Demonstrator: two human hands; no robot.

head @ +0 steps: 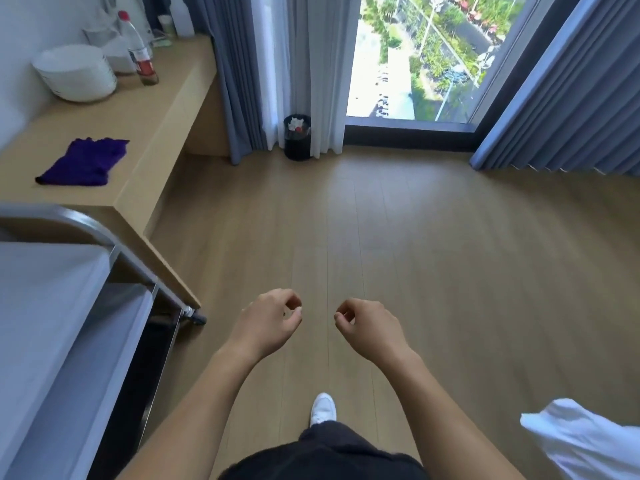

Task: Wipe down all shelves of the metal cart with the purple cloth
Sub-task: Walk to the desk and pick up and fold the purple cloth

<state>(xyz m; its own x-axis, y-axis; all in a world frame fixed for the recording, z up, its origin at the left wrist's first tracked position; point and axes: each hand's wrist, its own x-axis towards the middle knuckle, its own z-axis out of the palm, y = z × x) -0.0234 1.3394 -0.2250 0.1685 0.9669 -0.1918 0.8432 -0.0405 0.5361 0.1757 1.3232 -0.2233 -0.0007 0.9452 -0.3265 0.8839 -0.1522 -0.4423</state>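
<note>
The cloth lies crumpled and partly flat on the wooden counter to the left, near its front edge and well apart from both hands. It looks soft, light and limp, so it should bunch up under the fingers and hang when lifted; a pinch into the raised folds at its middle, or a loose handful, would likely take it cleanly, and nothing about it seems fragile or slippery. The left hand and right hand hang over the bare floor in front of the body, each with fingers loosely curled toward the thumb and holding nothing. The cart stands at the lower left, just beside the counter's end; its top shelf and a lower shelf show as pale, flat metal sheets, framed by a curved handle rail and upright posts, with a caster at the corner near the floor. Those rails and posts are the edges to mind when sweeping, since the cloth may snag at corners. Farther back on the counter sit a stack of plates and a bottle, well apart from the cloth, so reaching for it seems unobstructed. The floor to the right is open toward the window, with a small bin by the curtains, leaving ample room to step round the cart.
</note>
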